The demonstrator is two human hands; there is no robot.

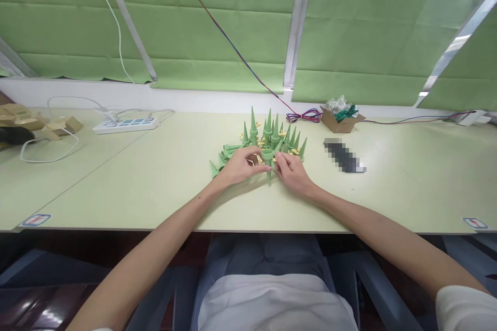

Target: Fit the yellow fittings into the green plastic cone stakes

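Between my hands is a green plastic cone (pixel 267 155), its round open end up and its point down over the table. My left hand (pixel 245 165) grips it from the left with thumb and fingers. On its other side my right hand (pixel 292 169) is closed in a pinch against the cone; what its fingertips hold, perhaps a small yellow part, is mostly hidden. Just behind stand several upright green cones (pixel 253 132) with small yellow pieces among them. More green cones (pixel 225 156) lie on their sides left of my left hand, partly covered by it.
A small cardboard box (pixel 341 123) with clear and green plastic wrap stands behind to the right, beside a coiled cable (pixel 305 116). A pixelated dark object (pixel 344 155) lies nearer. Left are a power strip (pixel 126 124) and yellowish blocks (pixel 64 126). The table's front edge (pixel 272 230) runs below my forearms.
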